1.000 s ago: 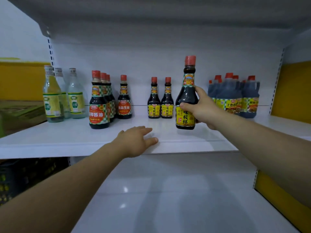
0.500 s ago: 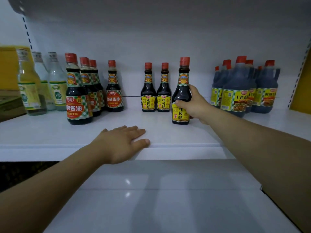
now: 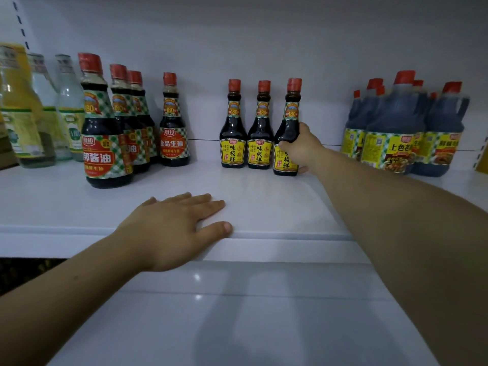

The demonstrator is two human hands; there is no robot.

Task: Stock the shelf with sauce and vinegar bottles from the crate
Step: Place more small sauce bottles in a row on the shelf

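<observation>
My right hand grips a small dark sauce bottle with a red cap and a yellow label. The bottle stands upright on the white shelf, at the right end of a row with two matching bottles. My left hand lies flat, palm down, on the shelf's front edge with its fingers spread and nothing in it. The crate is out of view.
Larger dark sauce bottles with red-and-green check labels stand left of the row. Clear vinegar bottles fill the far left. Big dark jugs with handles stand at the right. A lower white shelf lies below.
My right hand carried the bottle back and down from the air onto the shelf, beside the two matching bottles. The camera moved closer. My left hand stayed on the shelf edge.
</observation>
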